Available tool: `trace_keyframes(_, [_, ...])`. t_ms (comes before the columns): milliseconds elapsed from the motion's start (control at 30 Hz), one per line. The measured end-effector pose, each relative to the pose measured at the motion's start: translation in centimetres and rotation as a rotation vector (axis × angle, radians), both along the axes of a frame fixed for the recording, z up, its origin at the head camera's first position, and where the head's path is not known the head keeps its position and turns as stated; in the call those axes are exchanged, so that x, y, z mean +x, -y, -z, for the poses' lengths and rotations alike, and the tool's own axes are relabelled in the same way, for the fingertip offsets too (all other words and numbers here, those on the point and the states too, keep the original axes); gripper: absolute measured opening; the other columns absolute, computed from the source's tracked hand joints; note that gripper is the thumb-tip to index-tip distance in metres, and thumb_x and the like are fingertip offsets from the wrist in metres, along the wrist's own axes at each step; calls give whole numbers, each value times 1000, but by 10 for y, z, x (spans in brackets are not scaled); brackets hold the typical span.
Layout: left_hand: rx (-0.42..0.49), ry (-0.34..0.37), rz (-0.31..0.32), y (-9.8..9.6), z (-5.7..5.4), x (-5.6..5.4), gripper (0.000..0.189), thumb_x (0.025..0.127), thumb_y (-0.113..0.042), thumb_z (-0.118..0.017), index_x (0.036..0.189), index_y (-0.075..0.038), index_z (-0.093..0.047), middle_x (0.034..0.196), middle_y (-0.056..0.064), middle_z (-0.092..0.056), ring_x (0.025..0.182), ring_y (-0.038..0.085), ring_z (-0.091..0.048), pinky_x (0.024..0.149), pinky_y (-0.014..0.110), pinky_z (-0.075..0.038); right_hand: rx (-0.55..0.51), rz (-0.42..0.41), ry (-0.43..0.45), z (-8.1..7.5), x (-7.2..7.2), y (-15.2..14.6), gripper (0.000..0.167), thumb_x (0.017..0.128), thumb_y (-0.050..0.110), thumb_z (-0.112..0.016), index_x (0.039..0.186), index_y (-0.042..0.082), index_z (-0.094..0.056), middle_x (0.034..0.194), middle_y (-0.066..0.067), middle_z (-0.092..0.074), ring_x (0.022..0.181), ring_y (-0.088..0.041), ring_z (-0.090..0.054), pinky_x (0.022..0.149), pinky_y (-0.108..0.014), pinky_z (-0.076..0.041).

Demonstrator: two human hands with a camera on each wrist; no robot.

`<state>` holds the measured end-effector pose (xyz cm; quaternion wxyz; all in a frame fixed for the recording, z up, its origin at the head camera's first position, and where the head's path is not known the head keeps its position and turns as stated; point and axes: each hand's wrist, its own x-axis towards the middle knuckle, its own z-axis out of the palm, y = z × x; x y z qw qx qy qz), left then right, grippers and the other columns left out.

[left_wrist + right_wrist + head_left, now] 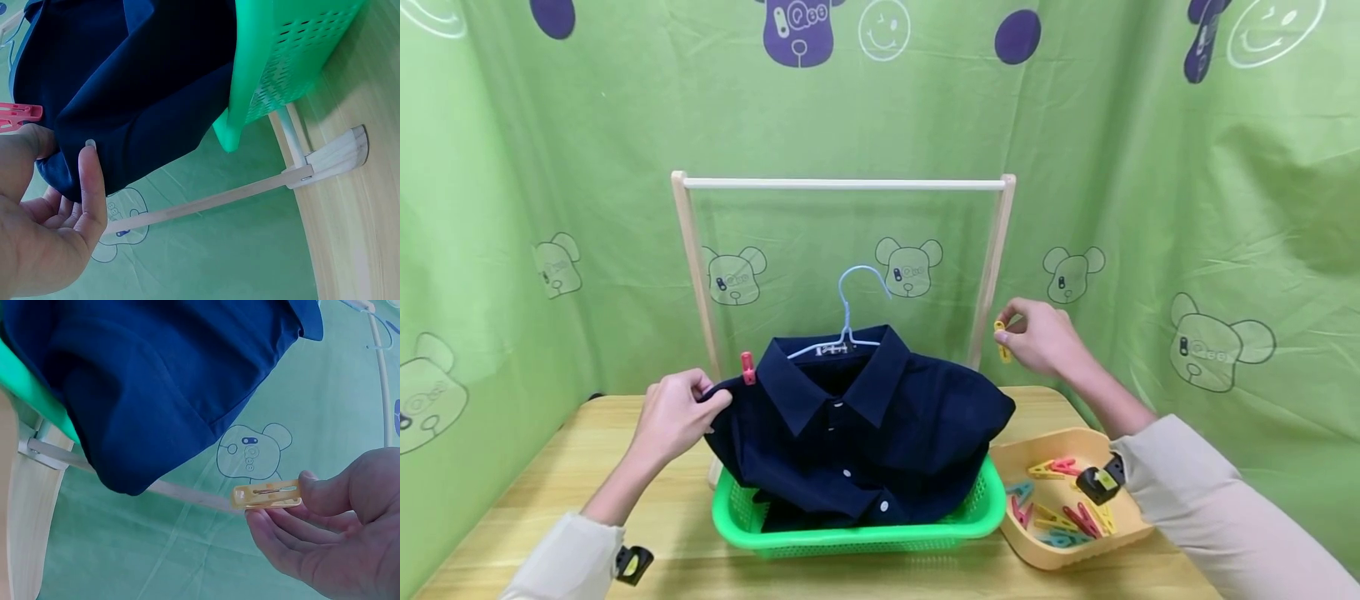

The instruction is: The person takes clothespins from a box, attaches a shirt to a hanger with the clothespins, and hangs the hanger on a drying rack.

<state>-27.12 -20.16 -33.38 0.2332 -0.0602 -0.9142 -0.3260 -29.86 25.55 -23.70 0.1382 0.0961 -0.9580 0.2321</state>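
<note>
A dark navy collared shirt (850, 417) hangs on a light blue wire hanger (847, 312), its lower part bunched in a green basket (857, 537). On the shirt's left shoulder in the head view sits a red clothespin (748, 368). Beside that clip my left hand (673, 412) pinches the shoulder cloth between thumb and fingers; the left wrist view shows the fold of navy fabric (144, 119) in its grip. Out to the right, apart from the shirt, my right hand (1037, 337) holds a yellow clothespin (267, 494) between thumb and fingertips.
Behind the basket stands a wooden rack with a white rail (842, 184). An orange tray (1037, 554) at the right holds several red, yellow and teal clothespins (1060, 521). Everything rests on a wooden table (550, 492), with green curtains around it.
</note>
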Motion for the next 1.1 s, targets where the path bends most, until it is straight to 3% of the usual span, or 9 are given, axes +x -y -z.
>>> trace_keyframes(300, [7,16,5,0,0,-1,15,86,-21,-64,76,-11,-61,57,-2,-64,50,9,-65,58,31,-46,-52,2,-75,-1,2,6,22,98,17,-59,115,3,-63,113,-24,-73,106,-43,-69,89,-56,-51])
trace_keyframes(700, [7,10,6,0,2,-1,15,86,-21,-64,77,-10,-62,57,-2,-64,49,9,-65,58,31,-47,-141,-8,-176,1,3,18,12,95,9,-61,106,4,-65,100,-22,-76,90,-35,-74,68,-34,-50])
trace_keyframes(933, [0,4,0,-1,2,-1,15,86,-22,-64,76,-11,-61,57,-2,-63,50,9,-64,57,30,-45,-216,-26,-213,6,5,29,11,98,8,-60,106,3,-66,105,-23,-75,96,-39,-74,75,-42,-54])
trace_keyframes(1100, [1,1,0,-1,2,0,15,86,-21,-64,76,-10,-61,56,-2,-64,50,9,-64,56,30,-46,-293,-47,-255,7,5,39,10,98,7,-60,103,3,-67,100,-20,-77,89,-33,-75,73,-37,-51])
